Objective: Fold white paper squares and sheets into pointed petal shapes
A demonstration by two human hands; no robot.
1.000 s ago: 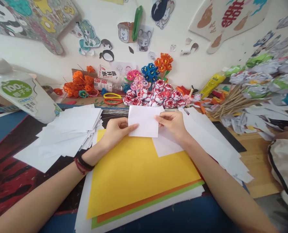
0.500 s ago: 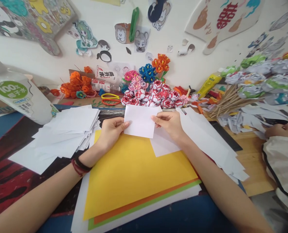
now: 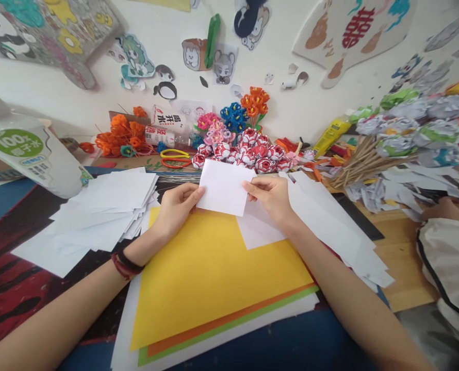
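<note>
A white paper piece (image 3: 225,188) is held up between my two hands, above the far edge of a yellow sheet (image 3: 214,268). My left hand (image 3: 178,206) pinches its left edge with the thumb on the near face. Thumb and fingers of my right hand (image 3: 270,198) grip the right edge. Under my right hand, another white sheet (image 3: 258,229) lies on the yellow one. Orange, green and white sheets show beneath the yellow sheet. To the left is a pile of white papers (image 3: 109,206); more white papers (image 3: 330,226) are fanned out to the right.
A white bottle (image 3: 32,154) leans at the left. Red-and-white paper flowers (image 3: 248,152) and orange ones (image 3: 121,134) line the wall. At the right are a stick bundle (image 3: 359,162), paper scraps (image 3: 395,188) and another person's sleeve (image 3: 449,257).
The held white paper has tilted and risen slightly, with its upper left corner higher. Both hands keep their hold on it. The other person's hand at the right has shifted slightly.
</note>
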